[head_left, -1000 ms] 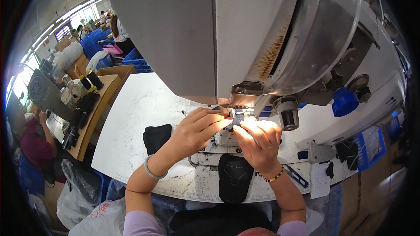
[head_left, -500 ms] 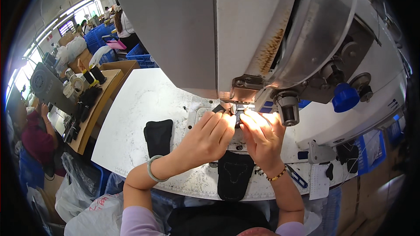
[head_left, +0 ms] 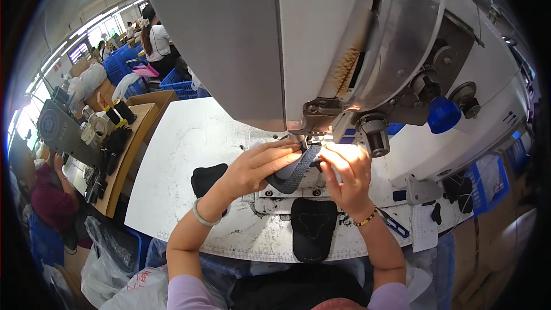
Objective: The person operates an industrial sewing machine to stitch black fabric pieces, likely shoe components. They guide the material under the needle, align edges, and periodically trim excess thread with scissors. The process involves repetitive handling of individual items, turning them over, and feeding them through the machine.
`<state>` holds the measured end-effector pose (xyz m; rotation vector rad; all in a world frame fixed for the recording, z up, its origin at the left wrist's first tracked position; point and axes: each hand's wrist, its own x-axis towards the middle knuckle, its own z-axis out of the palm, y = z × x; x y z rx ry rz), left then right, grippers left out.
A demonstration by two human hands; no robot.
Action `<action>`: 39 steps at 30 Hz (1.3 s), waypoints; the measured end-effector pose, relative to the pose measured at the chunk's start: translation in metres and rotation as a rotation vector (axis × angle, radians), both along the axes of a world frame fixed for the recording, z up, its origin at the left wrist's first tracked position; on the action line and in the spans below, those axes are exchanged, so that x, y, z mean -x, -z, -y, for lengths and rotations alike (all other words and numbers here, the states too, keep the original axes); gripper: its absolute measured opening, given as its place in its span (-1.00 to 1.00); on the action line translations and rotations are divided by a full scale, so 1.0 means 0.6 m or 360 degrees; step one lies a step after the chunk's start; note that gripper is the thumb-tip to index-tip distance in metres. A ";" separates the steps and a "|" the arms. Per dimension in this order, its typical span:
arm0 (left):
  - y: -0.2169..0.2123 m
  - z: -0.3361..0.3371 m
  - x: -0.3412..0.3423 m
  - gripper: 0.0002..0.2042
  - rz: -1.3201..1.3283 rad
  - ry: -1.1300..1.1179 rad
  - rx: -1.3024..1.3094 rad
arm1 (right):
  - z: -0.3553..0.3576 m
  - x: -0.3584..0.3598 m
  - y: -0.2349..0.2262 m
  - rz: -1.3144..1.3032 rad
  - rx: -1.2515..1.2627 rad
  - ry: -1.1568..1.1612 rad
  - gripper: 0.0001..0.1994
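Both my hands are at the needle area of a large industrial sewing machine (head_left: 229, 46). My left hand (head_left: 261, 166) pinches the left side of a dark grey, textured fabric piece (head_left: 291, 179), which curves down toward me from beneath the lit presser foot. Close to its other edge, my right hand (head_left: 348, 175) has thumb and fingers closed on the piece, just right of the needle; the fingertips are partly hidden by glare. On the white table (head_left: 172, 155), a black padded piece (head_left: 314, 227) with a stitched outline lies nearest me. Another black piece (head_left: 206, 180) lies beside my left forearm.
Blue-handled thread snips (head_left: 396, 225) and a white card (head_left: 423, 228) lie right of my right wrist. A blue basket (head_left: 488, 189) stands at the far right. At left, thread spools (head_left: 123, 110) stand on a wooden table. Plastic bags (head_left: 109, 264) hang low left. Other people work beyond.
My left hand has shifted left and opened out from a tight pinch at the needle. The grey fabric piece now bends out toward me. The whole view has tilted slightly.
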<state>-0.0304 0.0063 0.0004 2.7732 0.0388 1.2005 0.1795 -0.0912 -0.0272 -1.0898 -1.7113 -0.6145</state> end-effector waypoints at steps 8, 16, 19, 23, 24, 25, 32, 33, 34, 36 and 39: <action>-0.018 0.074 -0.022 -0.50 -0.0013 -0.0386 -0.0361 | 0.025 0.019 0.005 0.0250 -0.0141 -0.0333 -0.66; -0.001 0.100 -0.043 -0.55 0.0081 -0.0588 -0.0367 | 0.026 0.000 -0.003 0.0231 -0.0128 -0.0381 -0.72; 0.004 0.092 -0.044 -0.58 0.0110 -0.0582 -0.0401 | 0.027 -0.003 0.001 0.0249 -0.0084 -0.0346 -0.71; 0.013 0.077 -0.044 -0.62 0.0140 -0.0559 -0.0424 | 0.031 0.001 -0.008 0.0252 0.0005 -0.0346 -0.76; 0.016 0.074 -0.046 -0.63 0.0160 -0.0543 -0.0417 | 0.031 0.000 -0.008 0.0254 0.0007 -0.0331 -0.76; 0.017 0.071 -0.047 -0.63 0.0160 -0.0522 -0.0403 | 0.030 -0.001 -0.008 0.0256 0.0009 -0.0316 -0.75; 0.031 0.048 -0.045 -0.64 0.0182 -0.0447 -0.0277 | 0.025 0.000 -0.009 0.0232 0.0091 -0.0270 -0.75; 0.031 0.046 -0.045 -0.65 0.0187 -0.0431 -0.0252 | 0.023 0.001 -0.008 0.0221 0.0081 -0.0233 -0.75; 0.032 0.045 -0.046 -0.65 0.0188 -0.0432 -0.0237 | 0.020 0.001 -0.004 0.0210 0.0071 -0.0195 -0.76; 0.037 0.040 -0.047 -0.65 0.0193 -0.0432 -0.0206 | 0.018 0.002 -0.002 0.0198 0.0078 -0.0150 -0.74; 0.039 0.028 -0.047 -0.65 0.0232 -0.0379 -0.0172 | 0.018 0.003 -0.003 0.0176 0.0136 -0.0149 -0.70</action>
